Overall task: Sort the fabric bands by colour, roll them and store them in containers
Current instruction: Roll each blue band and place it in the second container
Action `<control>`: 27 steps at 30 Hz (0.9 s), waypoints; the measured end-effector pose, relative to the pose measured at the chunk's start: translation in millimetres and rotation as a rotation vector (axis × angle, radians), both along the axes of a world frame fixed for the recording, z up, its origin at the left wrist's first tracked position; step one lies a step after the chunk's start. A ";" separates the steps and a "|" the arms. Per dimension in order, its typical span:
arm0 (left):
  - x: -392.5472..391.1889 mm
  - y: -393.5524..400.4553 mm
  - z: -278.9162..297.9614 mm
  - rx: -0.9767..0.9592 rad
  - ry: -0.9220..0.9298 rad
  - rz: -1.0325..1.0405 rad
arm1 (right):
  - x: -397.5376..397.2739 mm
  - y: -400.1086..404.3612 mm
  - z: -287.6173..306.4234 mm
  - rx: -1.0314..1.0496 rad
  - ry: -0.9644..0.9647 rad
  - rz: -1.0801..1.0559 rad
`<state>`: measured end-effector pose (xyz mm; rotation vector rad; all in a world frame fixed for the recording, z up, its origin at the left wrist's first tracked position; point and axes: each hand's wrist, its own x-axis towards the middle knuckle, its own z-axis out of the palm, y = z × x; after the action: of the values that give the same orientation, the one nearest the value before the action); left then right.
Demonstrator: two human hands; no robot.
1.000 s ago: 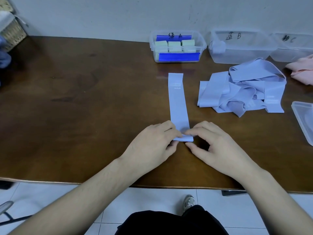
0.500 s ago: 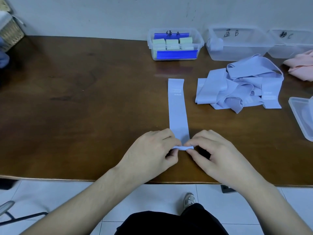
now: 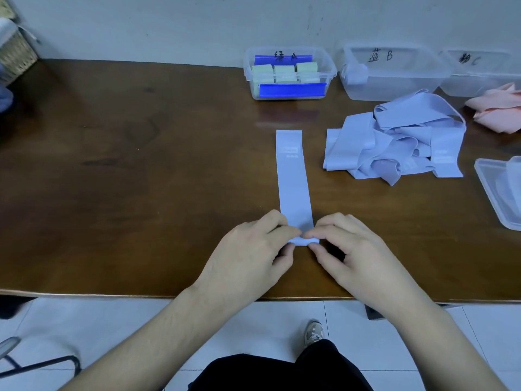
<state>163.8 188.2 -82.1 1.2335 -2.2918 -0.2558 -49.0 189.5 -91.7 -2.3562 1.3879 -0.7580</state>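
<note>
Bands of pale blue fabric are what lies on the big dark brown table (image 3: 118, 170), which fills most of the view; largest of them is a loose, tangled heap (image 3: 394, 139) at the right, its strips folded over one another, some with small white print. Along the far edge stand three clear plastic boxes: the left box (image 3: 290, 73) holds pale green rolls (image 3: 284, 72) packed side by side between blue clips, the middle box (image 3: 394, 71) has one blue roll in its left corner, and the right box (image 3: 479, 74) sits behind a pink pile (image 3: 496, 108). A clear lid (image 3: 499, 190) lies at the right edge. One flat blue band (image 3: 293, 176) runs straight from the table's middle toward the near edge, smooth, with white print near its far end. Its near end is curled into a small tight roll, pinched at either side by the left hand (image 3: 251, 258) and right hand (image 3: 361, 258), thumbs and forefingers gripping it.
</note>
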 end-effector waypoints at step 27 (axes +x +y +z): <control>0.0 -23.6 1.2 -0.016 -0.027 0.032 | 4.7 -15.2 2.8 -0.092 0.047 -0.034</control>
<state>163.8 164.6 -80.9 1.2712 -2.2907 -0.2098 -44.3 174.4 -89.0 -2.4403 1.4451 -0.7966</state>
